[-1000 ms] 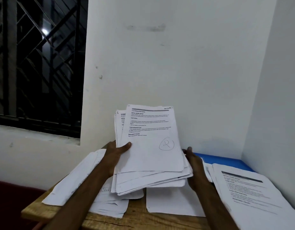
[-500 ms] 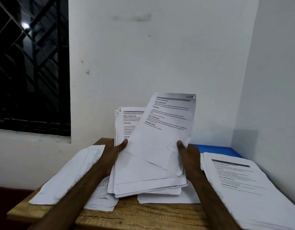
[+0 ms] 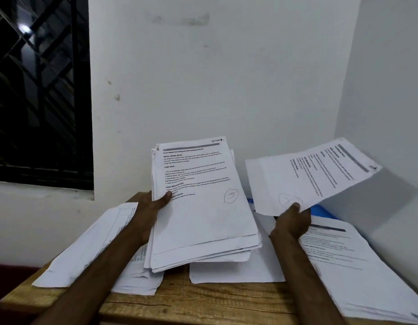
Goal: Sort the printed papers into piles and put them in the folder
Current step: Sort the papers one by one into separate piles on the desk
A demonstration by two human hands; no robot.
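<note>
A thick stack of printed papers (image 3: 203, 207) is gripped along its left edge by the left hand (image 3: 148, 214), the thumb laid across the top sheet and the fingers hidden beneath; the stack is held tilted up above the middle of the wooden table (image 3: 180, 301), its lower edge hanging just over the sheets lying there. On its top sheet a header bar, printed headings and a hand-drawn circled mark are seen. A single sheet (image 3: 313, 177) is pinched at its lower edge by the right hand (image 3: 291, 219), thumb on top beside a circled pen mark, and is held in the air, turned sideways, over the far right part of the table, apart from the stack. Beneath the right hand a blue folder (image 3: 324, 211) is partly seen at the far right corner, against the wall, mostly covered by paper. A pile with a printed top page (image 3: 358, 266) is spread along the right edge of the table, reaching the near right corner. A blank-looking sheet (image 3: 236, 270) lies flat in the middle of the table under the held stack. A further pile (image 3: 93, 249) is fanned along the left edge, overhanging it, with more sheets (image 3: 137, 277) below it toward the near edge. A dark barred window (image 3: 39, 90) is set in the white wall (image 3: 215, 78) behind the table.
</note>
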